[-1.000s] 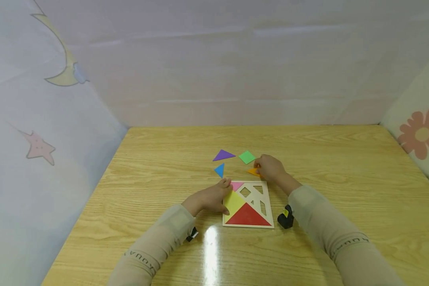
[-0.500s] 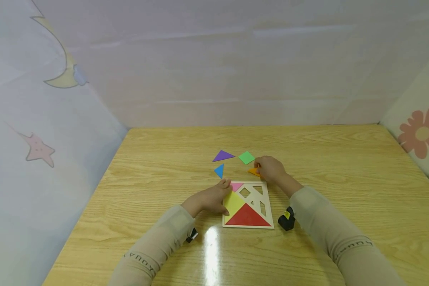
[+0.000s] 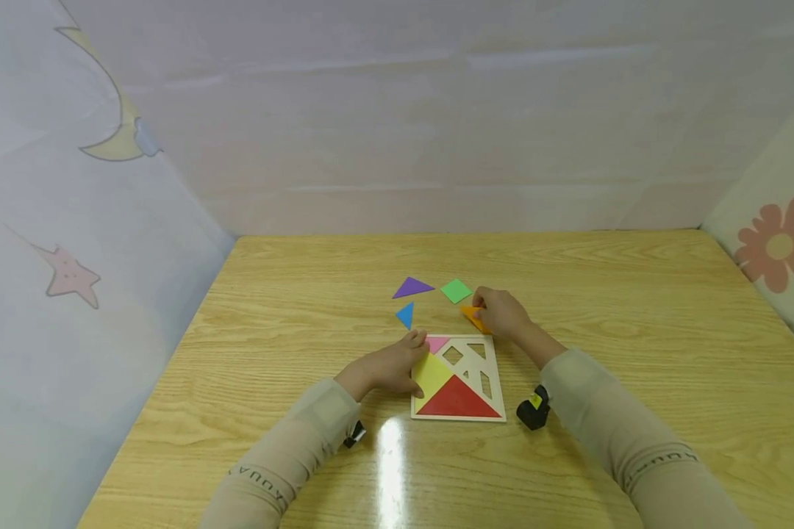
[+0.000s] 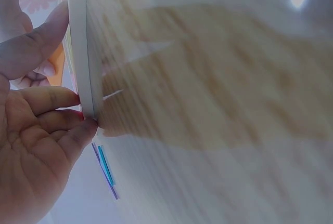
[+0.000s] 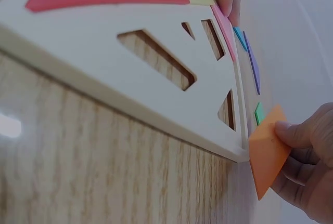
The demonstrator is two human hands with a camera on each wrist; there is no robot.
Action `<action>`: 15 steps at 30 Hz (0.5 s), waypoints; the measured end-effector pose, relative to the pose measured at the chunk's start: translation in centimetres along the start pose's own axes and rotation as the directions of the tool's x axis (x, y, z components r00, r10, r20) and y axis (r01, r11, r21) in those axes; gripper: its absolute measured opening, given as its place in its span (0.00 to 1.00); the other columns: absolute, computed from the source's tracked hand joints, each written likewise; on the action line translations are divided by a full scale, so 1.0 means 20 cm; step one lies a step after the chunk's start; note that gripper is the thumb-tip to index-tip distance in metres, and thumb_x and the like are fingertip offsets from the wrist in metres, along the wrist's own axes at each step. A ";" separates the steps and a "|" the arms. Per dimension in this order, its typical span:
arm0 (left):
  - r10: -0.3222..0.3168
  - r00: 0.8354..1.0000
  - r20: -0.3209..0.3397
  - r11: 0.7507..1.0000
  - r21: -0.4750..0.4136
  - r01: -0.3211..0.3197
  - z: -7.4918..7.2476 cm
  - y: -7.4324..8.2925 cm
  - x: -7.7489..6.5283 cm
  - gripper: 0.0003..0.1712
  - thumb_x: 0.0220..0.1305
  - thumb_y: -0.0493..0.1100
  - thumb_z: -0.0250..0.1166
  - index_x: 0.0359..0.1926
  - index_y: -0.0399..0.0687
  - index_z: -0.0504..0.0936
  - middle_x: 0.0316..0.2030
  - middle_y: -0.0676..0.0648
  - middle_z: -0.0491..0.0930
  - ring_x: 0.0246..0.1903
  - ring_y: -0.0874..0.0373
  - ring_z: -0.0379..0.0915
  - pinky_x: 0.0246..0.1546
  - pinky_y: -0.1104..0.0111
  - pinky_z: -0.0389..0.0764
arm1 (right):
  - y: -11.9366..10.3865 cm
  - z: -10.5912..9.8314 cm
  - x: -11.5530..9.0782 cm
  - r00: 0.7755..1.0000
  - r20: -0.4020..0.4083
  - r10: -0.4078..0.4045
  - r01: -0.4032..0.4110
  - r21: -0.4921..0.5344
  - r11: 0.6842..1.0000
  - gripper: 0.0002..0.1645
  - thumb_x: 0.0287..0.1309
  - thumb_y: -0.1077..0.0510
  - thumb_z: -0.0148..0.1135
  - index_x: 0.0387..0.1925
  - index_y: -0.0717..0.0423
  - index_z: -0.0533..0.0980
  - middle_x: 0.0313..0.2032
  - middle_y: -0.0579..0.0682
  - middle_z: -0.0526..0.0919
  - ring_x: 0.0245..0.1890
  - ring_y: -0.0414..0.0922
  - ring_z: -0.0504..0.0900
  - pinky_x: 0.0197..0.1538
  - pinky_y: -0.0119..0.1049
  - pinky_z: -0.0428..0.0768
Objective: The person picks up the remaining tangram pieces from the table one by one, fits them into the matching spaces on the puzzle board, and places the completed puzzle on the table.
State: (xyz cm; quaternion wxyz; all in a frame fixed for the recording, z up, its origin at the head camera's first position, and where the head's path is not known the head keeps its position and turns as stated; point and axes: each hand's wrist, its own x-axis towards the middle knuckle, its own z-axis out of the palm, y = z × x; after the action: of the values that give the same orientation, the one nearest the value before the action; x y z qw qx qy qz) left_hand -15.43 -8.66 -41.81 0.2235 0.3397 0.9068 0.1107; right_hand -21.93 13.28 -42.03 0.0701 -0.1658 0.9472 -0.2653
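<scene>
My right hand [image 3: 503,312] pinches an orange parallelogram tangram piece [image 5: 269,154] between thumb and fingers, tilted up by the far right corner of the puzzle board [image 3: 471,362]. Spread along the board's left side, my left hand [image 3: 390,366] rests its fingers and thumb on the edge. In the board lie a red triangle [image 3: 459,400], a yellow triangle [image 3: 433,375] and a pink piece [image 3: 438,343], the pink one partly hidden by fingers. Several cut-out holes show bare table through the board's right half.
Beyond the board, a purple triangle [image 3: 413,287], a green square [image 3: 456,291] and a blue triangle [image 3: 406,315] lie flat on the wooden table [image 3: 291,294]. A printed cloth backdrop [image 3: 437,147] rises behind the table. Black wrist devices sit under both sleeves.
The orange parallelogram has turned and tilted in my right hand, showing more of its face, and has shifted slightly toward the board's corner. My left hand stays in place.
</scene>
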 end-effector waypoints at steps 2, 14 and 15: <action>0.000 1.000 0.003 1.000 -0.007 0.000 0.00 0.00 0.00 0.47 0.48 0.48 0.65 0.62 0.31 0.50 0.64 0.36 0.40 0.63 0.48 0.32 0.60 0.68 0.45 | 0.00 0.00 0.00 1.000 -0.006 0.002 -0.001 0.019 1.000 0.06 0.52 0.66 0.53 0.34 0.65 0.71 0.34 0.60 0.77 0.30 0.49 0.74 0.32 0.41 0.74; -0.006 1.000 0.009 1.000 -0.024 0.006 -0.02 0.01 -0.01 0.47 0.48 0.48 0.65 0.62 0.31 0.51 0.64 0.37 0.40 0.63 0.48 0.31 0.60 0.68 0.44 | 0.00 0.00 -0.01 1.000 -0.028 0.004 0.000 0.130 0.991 0.07 0.53 0.67 0.54 0.35 0.66 0.70 0.31 0.58 0.75 0.31 0.50 0.73 0.34 0.40 0.73; -0.003 1.000 0.008 1.000 -0.024 0.004 -0.02 0.01 -0.01 0.47 0.48 0.47 0.65 0.62 0.30 0.51 0.64 0.36 0.40 0.63 0.48 0.32 0.60 0.68 0.44 | 0.01 0.00 -0.01 0.999 -0.036 0.000 0.005 0.134 0.991 0.07 0.52 0.67 0.54 0.35 0.67 0.70 0.31 0.57 0.74 0.32 0.50 0.73 0.34 0.40 0.73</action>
State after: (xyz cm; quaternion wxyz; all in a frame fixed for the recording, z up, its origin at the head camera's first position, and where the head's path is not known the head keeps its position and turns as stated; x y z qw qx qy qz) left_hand -15.30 -8.73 -41.37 0.2312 0.3359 0.9052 0.1197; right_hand -21.72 13.49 -42.13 0.0635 -0.1571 0.9281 -0.3316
